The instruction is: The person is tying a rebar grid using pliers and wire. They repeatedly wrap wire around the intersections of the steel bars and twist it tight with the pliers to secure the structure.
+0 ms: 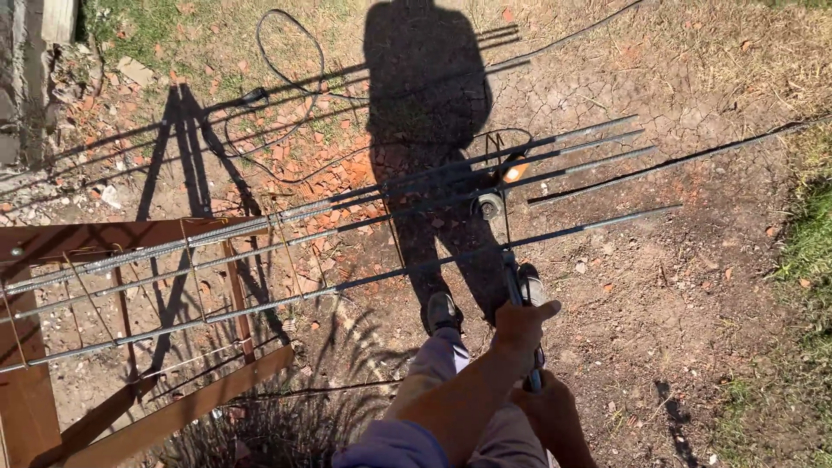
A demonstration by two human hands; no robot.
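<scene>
Both of my hands grip a long dark tool (pixel 513 269) that points away from me. My left hand (pixel 523 325) is wrapped around its shaft further forward. My right hand (pixel 548 414) holds the rear end, close to my body. The tool's round head (pixel 488 206) sits against several long ribbed steel bars (pixel 347 227), and an orange part (pixel 516 172) shows just beyond it. The bars run from lower left to upper right, with thin wire loops (pixel 87 299) tying them together at the left. My shoes (pixel 442 312) stand under the bars.
A reddish wooden trestle (pixel 186 407) carries the bars at the left. A black cable (pixel 290 82) loops over the cracked dirt and brick rubble (pixel 295 165). My shadow falls ahead of me. Grass (pixel 810 234) borders the right side, and a wall edge (pixel 22 78) is at the upper left.
</scene>
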